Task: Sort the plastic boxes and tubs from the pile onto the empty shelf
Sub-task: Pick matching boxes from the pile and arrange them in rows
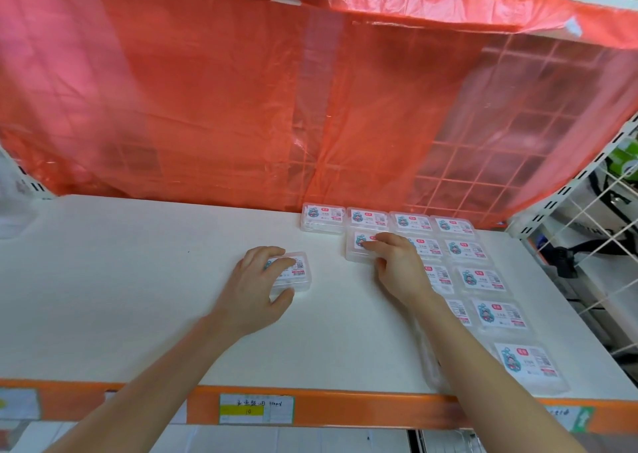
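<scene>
Just beyond the orange strip (345,405) that fronts the white shelf (138,297), with a handwritten price label (256,409) stuck on the strip itself, the front box (528,366) lies flat at the right. It is the first in a block of clear, labelled plastic boxes that runs away from the strip along the shelf's right side. Farther from the strip, about mid-shelf, your left hand (257,288) grasps a loose box (298,275) lying flat and apart from the block, with your fingers curled over its lid and your thumb against its near side. A little farther still, your right hand (402,268) holds the placed box (357,249), with fingertips on its label and thumb at its near edge. That box sits just in front of the back row (322,218). Farthest from the strip, a red plastic sheet (207,107) hangs over a wire grid (483,162).
</scene>
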Tool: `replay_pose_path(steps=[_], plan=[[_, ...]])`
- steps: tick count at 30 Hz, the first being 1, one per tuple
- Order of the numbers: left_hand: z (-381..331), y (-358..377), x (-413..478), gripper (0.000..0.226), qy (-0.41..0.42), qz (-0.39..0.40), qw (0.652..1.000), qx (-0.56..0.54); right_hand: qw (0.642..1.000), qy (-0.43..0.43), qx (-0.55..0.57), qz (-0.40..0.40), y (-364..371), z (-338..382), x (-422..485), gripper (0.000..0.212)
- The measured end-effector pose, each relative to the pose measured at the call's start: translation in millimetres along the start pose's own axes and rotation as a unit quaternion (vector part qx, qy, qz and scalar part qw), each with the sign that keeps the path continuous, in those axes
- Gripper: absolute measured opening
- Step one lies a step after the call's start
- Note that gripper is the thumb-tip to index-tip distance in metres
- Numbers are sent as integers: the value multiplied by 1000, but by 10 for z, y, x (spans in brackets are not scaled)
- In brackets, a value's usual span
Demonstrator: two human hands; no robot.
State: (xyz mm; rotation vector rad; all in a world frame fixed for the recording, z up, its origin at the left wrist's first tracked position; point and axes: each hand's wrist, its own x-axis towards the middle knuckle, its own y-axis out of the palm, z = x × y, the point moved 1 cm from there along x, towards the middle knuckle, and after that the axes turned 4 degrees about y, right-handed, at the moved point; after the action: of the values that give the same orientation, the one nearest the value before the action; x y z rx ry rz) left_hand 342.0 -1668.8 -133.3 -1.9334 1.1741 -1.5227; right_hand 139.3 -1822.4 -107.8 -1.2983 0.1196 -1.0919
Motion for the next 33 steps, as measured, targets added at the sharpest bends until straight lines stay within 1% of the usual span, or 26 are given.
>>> replay_pose_path(steps=[5,11,15,21,25,27,28,31,33], plan=[[-8,-6,9,39,2,-1,1000,-3,1000,-10,-4,-23,-1,-2,0,52],[-6,-11,5,39,1,1,1000,-5,998,-28,-5,-49,20,-28,2,48],[-4,-9,0,40,2,-3,1000,-5,997,-42,-11,-61,24,-28,6,48],[-7,7,10,40,19,11,1000,16,998,-27,-8,-52,31,-31,1,49],[-2,52,134,44,27,41,998,49,999,-16,2,-33,20,-31,2,49],[-12,113,240,38,37,57,995,80,999,-13,3,-29,19,-20,-3,49],[-20,155,298,36,37,62,994,78,1000,-12,5,-27,18,-16,-5,49],[-72,257,482,51,15,79,996,43,1000,3,13,-5,10,-10,-11,49],[-105,314,561,52,21,77,996,44,1000,10,16,2,13,-13,-13,49]])
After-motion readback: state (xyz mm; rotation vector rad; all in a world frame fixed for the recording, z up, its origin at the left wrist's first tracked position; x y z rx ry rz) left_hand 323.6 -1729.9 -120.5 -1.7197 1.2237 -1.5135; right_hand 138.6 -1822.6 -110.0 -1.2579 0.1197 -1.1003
